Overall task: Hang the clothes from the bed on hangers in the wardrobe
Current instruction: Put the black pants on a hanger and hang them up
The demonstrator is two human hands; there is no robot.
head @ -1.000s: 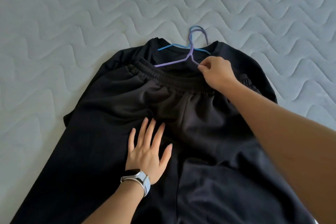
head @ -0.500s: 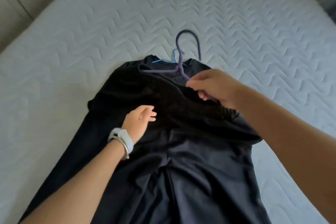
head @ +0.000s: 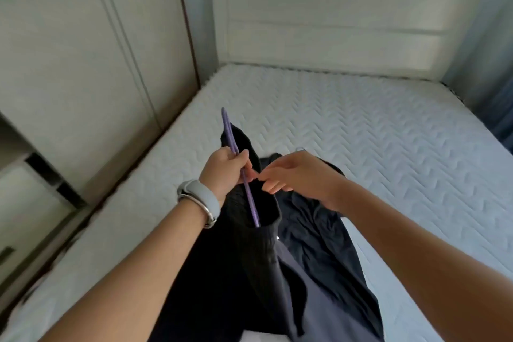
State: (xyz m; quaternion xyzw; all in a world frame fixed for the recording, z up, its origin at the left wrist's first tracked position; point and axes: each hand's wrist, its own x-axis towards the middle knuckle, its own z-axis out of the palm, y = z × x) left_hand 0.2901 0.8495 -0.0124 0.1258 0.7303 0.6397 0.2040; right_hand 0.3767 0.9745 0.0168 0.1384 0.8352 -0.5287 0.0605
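A purple hanger [head: 241,172] is lifted off the bed with black trousers [head: 249,253] hanging from it by the waistband. My left hand [head: 226,172] grips the hanger near its middle, a pale watch on the wrist. Just to the right, my right hand [head: 294,175] has its fingers pinched at the hanger and the trouser waistband. A second black garment [head: 322,236] lies flat on the white quilted bed [head: 388,147] under and right of the trousers; a small bit of another hanger's hook [head: 300,149] shows above my right hand.
Wardrobe doors [head: 83,64] stand along the left of the bed, with an open section [head: 41,175] at the lower left. A padded white headboard [head: 333,22] is at the far end. A dark curtain edge [head: 503,116] shows at the right.
The purple hanger and trousers have come up off the bed. My left hand left the fabric and took hold of the hanger. The view tilted up to show the headboard and wardrobe.
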